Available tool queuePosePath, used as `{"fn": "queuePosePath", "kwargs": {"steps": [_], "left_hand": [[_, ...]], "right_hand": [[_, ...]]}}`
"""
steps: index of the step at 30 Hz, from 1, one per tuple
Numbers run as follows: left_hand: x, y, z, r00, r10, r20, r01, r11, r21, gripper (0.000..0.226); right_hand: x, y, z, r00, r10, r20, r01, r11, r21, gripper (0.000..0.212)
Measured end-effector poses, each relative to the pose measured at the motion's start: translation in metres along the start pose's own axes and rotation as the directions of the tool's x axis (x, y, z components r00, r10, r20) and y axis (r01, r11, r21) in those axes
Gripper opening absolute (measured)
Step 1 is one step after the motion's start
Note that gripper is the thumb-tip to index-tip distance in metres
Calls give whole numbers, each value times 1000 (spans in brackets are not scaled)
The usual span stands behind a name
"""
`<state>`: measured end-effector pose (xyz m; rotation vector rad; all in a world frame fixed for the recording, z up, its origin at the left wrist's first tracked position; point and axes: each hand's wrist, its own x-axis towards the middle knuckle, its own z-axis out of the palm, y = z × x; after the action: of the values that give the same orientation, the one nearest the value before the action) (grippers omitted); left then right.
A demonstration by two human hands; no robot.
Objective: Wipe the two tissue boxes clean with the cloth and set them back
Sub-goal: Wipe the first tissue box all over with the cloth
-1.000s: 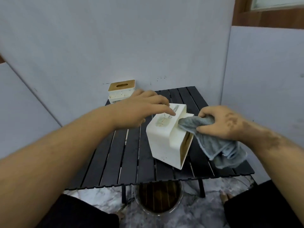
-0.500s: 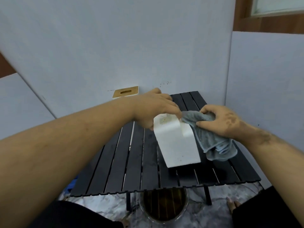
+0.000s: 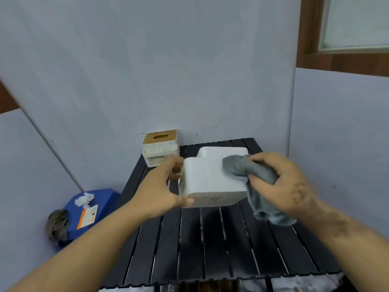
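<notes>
At the far left, on the floor beside the table, you have a blue package point(image 3: 92, 209) with a crumpled white tissue point(image 3: 84, 200) and an orange-and-white label point(image 3: 88, 216) lying on top of it, and a dark bundled rag point(image 3: 57, 225) resting against its left end. Moving right, the second tissue box point(image 3: 161, 148) stands upright on the far left corner of the black slatted table point(image 3: 210, 245), close to the grey wall panel, its wooden lid with the oval slot facing up. Next comes your left hand point(image 3: 160, 190), which grips the white tissue box point(image 3: 212, 178) at its left end: your thumb lies along the near lower edge and your fingers wrap behind the far side, partly hidden by the box. That box is held up above the middle of the table, turned so that a plain white stepped face looks up at you; you cannot see its wooden lid from here. On the right part of that upper face sits the grey cloth point(image 3: 250, 171), pressed against the box by your right hand point(image 3: 282, 182), whose fingers are curled around a bunched fold of it. The loose remainder of the cloth hangs down below your right palm, over the table slats. Beyond your right hand stands another grey panel, and above it a wood-framed window point(image 3: 353, 24) shows in the upper right corner.
</notes>
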<state>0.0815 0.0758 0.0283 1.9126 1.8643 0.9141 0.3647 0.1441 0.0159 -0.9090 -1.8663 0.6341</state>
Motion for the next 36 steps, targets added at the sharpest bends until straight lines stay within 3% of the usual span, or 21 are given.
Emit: {"fn": "queuePosePath", "kwargs": {"steps": [2, 5, 9, 11, 13, 16, 22, 26, 28, 30, 33, 36], "left_hand": [[-8, -7, 7, 998, -39, -44, 37, 998, -44, 78], [-18, -17, 19, 995, -68, -71, 63, 995, -73, 75], [-23, -27, 26, 994, -58, -90, 52, 996, -70, 69], [-25, -30, 26, 992, -59, -115, 53, 997, -54, 67], [-26, -31, 25, 988, -73, -135, 67, 997, -49, 64], [-28, -32, 26, 984, -103, -147, 96, 994, -53, 59], [-26, -32, 26, 981, -135, -140, 125, 989, -75, 56], [-22, -37, 29, 972, -160, -172, 155, 987, -39, 59], [-21, -40, 30, 968, -164, -189, 157, 986, -52, 60], [-19, -42, 31, 967, -168, -194, 156, 985, -72, 62], [-20, -43, 32, 972, -162, -168, 141, 981, -131, 58], [-22, -44, 34, 979, -156, -132, 138, 981, -136, 57]], "right_hand": [[-2, 2, 20, 999, -40, 35, 42, 998, -52, 32], [-9, -6, 56, 966, -216, 145, 246, 940, -237, 33], [-8, -11, 78, 909, -327, 258, 395, 872, -288, 39], [1, 1, 73, 942, -269, 200, 321, 897, -304, 35], [15, 16, 63, 991, -126, 43, 133, 954, -268, 23], [26, 25, 64, 998, -9, -64, -6, 973, -230, 21], [19, -16, 97, 956, -217, 200, 264, 931, -251, 27], [68, 11, 87, 995, 80, 52, -72, 987, -146, 12], [82, 18, 87, 986, 152, 65, -135, 969, -208, 9], [77, 7, 96, 989, 51, 141, -6, 954, -300, 8], [56, -18, 110, 946, -143, 292, 204, 960, -191, 28], [57, -6, 108, 930, -167, 327, 246, 944, -220, 29]]}}
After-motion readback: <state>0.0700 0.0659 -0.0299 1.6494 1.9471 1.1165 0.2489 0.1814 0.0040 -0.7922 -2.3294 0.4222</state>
